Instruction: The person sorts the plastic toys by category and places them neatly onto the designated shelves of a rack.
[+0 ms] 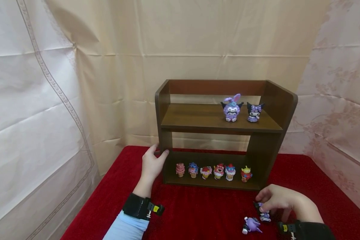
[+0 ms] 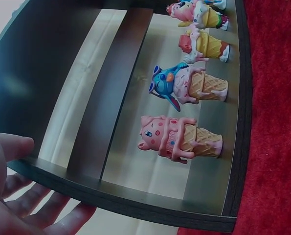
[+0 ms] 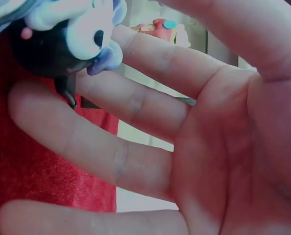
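In the head view my left hand [image 1: 152,165] grips the left side panel of a dark brown wooden shelf [image 1: 220,128]. The left wrist view has the thumb inside the panel and the fingers outside. My right hand [image 1: 283,200] is low at the right, thumb and fingertips around a small black and purple figurine [image 1: 264,216] over the red cloth. Close up, that figurine's black face [image 3: 50,46] shows near the fingertips, its upper part cut off by the frame. Beside it on the cloth lies a purple figurine [image 1: 252,225].
The upper shelf bears a purple rabbit-eared figurine [image 1: 231,111] and a black and purple one with a bow [image 1: 253,112]. Along the bottom board stand several ice-cream-cone figurines, among them a pink one [image 1: 180,170], and a green-headed figurine [image 1: 246,174]. Red cloth [image 1: 192,213] covers the table.
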Motion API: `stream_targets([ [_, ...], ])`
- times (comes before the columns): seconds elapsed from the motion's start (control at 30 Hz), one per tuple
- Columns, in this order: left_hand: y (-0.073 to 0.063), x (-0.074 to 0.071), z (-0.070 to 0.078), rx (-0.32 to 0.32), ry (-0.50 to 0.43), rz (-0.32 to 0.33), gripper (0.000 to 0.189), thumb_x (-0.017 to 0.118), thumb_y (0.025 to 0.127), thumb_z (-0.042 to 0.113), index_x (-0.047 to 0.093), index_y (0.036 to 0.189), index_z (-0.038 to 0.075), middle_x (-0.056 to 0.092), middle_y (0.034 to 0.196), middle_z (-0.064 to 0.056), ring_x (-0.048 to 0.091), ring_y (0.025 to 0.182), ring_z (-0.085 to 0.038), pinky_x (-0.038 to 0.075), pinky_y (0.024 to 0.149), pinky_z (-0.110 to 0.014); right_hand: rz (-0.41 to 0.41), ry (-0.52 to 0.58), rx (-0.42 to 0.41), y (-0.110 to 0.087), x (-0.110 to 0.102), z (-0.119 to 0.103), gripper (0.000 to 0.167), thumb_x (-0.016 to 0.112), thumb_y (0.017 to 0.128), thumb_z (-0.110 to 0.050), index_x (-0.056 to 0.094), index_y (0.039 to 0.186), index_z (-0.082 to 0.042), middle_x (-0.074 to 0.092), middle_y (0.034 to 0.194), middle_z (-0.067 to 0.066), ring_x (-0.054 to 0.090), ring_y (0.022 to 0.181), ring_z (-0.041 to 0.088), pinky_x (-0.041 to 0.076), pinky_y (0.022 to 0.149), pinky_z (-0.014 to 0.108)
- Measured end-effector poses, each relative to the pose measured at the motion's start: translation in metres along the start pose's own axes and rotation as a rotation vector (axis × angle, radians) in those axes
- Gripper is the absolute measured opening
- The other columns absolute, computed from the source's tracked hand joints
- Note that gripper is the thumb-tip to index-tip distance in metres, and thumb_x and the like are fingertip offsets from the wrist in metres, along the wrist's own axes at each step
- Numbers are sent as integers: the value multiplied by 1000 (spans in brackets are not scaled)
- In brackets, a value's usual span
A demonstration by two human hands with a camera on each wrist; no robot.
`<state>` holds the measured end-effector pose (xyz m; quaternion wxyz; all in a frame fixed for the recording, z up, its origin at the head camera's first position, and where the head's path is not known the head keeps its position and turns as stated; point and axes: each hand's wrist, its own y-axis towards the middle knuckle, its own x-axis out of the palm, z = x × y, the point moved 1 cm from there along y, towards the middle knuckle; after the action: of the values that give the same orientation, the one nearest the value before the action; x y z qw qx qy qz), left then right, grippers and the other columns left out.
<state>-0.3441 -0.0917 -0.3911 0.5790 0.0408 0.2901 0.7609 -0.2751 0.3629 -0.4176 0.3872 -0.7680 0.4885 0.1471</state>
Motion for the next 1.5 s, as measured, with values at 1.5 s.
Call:
stream_targets([
  [1.5, -1, -1, -3, 2, -2, -23, 40, 71, 97, 20, 65, 134, 8, 67, 129, -12, 66, 112, -33, 58, 86, -49, 75, -112, -308, 1, -11, -4, 29, 79, 86, -13, 71, 111, -1, 69, 101, 8, 63, 81, 24, 59, 63, 39],
])
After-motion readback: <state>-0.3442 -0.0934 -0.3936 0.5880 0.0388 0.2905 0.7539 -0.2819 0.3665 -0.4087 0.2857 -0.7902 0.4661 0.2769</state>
